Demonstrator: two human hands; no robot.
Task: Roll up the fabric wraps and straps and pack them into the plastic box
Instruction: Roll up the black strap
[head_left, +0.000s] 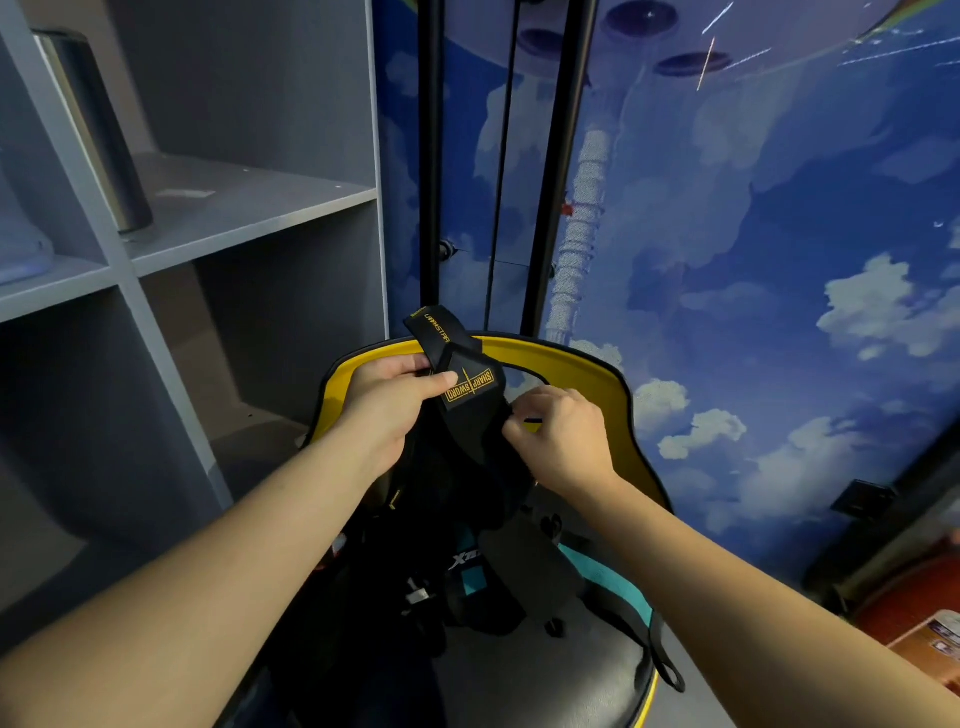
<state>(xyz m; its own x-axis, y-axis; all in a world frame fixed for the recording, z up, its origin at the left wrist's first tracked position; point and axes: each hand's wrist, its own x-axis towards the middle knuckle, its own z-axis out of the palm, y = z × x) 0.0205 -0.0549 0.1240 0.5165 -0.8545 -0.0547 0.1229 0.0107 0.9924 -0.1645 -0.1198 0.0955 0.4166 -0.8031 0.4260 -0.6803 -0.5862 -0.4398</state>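
Thumb and fingers of our left hand (393, 393) are curled round the black fabric wrap with yellow "SHARP SWORD" lettering (470, 387), the thumb pressing flat on the printed patch. That grip pins the top of the wrap where a narrower black strap printed in yellow (435, 327) folds up and over it, so the end can't slip while we work. Our right hand (558, 436) comes in from the other side, fingers bent and pinching the wrap's right edge just below the patch; we judge it's holding the fabric taut, ready to start the roll.

Below both hands the wrap hangs down dark and loose toward the pile. It's up in the air, clear of the seat, which gives the free length room to hang straight rather than bunch.

Under it, on the round black padded seat with the yellow rim (545, 686), we've got a heap of black straps and wraps with teal trim (493, 577), all unrolled as far as we can tell. One looped black strap (667, 670) dangles over the seat's right edge.

Behind the hands curves the seat's yellow-lined backrest (576, 364). To the left stand grey shelves (249, 218), and a painted blue sky wall (779, 260) fills the right. As for the plastic box, we can't see it anywhere, so packing looks a long way off.
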